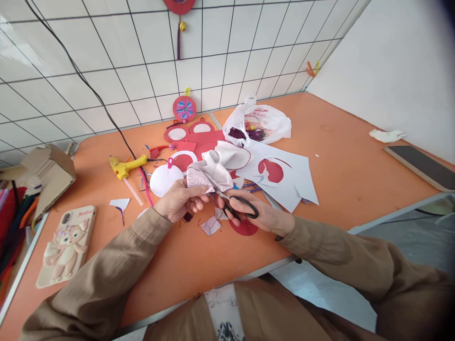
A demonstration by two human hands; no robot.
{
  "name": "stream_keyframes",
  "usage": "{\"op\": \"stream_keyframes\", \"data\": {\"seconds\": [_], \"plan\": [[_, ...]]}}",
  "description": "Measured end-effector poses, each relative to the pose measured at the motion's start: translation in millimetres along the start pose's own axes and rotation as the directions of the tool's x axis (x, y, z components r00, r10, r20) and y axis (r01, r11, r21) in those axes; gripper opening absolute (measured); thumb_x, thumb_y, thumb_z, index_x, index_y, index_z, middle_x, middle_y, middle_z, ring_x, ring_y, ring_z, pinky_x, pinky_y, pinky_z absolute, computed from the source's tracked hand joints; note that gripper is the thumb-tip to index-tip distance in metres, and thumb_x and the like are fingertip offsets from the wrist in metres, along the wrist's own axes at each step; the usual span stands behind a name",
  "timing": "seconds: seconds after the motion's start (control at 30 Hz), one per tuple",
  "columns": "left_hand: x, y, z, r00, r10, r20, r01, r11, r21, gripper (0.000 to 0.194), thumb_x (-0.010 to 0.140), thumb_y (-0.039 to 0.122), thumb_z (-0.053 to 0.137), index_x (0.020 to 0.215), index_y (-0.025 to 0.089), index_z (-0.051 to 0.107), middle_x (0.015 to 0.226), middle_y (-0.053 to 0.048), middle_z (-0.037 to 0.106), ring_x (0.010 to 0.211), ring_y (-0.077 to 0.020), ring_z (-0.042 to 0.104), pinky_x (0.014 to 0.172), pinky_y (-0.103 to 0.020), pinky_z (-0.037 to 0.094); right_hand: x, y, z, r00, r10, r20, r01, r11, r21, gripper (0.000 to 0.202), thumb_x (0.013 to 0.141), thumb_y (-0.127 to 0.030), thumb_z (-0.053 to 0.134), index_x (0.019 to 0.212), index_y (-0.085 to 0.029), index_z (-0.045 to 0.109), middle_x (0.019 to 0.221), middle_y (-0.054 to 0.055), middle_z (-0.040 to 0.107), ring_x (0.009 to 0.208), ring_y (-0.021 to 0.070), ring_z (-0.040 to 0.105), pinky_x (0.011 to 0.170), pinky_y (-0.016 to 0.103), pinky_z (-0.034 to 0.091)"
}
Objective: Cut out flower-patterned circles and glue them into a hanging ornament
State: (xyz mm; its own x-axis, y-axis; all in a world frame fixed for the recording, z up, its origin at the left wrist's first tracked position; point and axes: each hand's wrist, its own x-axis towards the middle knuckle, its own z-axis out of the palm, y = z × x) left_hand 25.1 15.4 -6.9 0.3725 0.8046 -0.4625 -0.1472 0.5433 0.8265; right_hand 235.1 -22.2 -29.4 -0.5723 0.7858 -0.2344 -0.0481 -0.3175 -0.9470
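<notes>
My left hand (pixel 182 198) pinches the near edge of a white cloth (pixel 227 160) with fine dark line patterns and a stitched red border. In my right hand (pixel 261 211) is a pair of scissors (pixel 245 204) with black handles. Its blades point up and left and meet the cloth near my left fingers; the cloth partly hides them. Below my hands lie a small patterned cloth scrap (pixel 211 226) and a red disc (pixel 244 228). Left of the cloth rests a white disc (pixel 165 180) with a pink loop.
A yellow glue gun (pixel 127 166) lies left, its black cable rising along the tiled wall. Nearby are a phone in a cartoon case (pixel 69 246) and a cardboard box (pixel 50 173). Behind stands a plastic bag (pixel 273 124) of tassels; cut white paper (pixel 284 170) lies right.
</notes>
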Motion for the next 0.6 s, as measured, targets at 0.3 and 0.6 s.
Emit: {"op": "stream_keyframes", "data": {"seconds": [0.3,0.6], "plan": [[2,0,-7.1,1.0,-0.017,0.005,0.017,1.0,0.024,0.016,0.074,0.012,0.078,0.065,0.011,0.065,0.051,-0.003,0.066,0.032,-0.0076,0.052,0.031,-0.015,0.04,0,3,-10,0.998,-0.027,0.052,0.031,0.997,-0.073,0.059,0.08,-0.073,0.067,0.091,-0.015,0.058,0.067,-0.003,0.053,0.052,0.0067,0.049,0.055,0.023,0.036],[-2,2,-2.6,1.0,-0.001,0.013,0.001,1.0,0.008,0.018,0.068,0.015,0.082,0.061,0.011,0.066,0.05,-0.003,0.066,0.033,-0.0085,0.053,0.031,-0.016,0.04,9,-11,-11,0.991,-0.003,0.134,0.019,0.993,-0.116,0.064,0.079,-0.074,0.067,0.093,-0.012,0.059,0.072,0.001,0.058,0.056,0.0088,0.057,0.047,0.022,0.026]]}}
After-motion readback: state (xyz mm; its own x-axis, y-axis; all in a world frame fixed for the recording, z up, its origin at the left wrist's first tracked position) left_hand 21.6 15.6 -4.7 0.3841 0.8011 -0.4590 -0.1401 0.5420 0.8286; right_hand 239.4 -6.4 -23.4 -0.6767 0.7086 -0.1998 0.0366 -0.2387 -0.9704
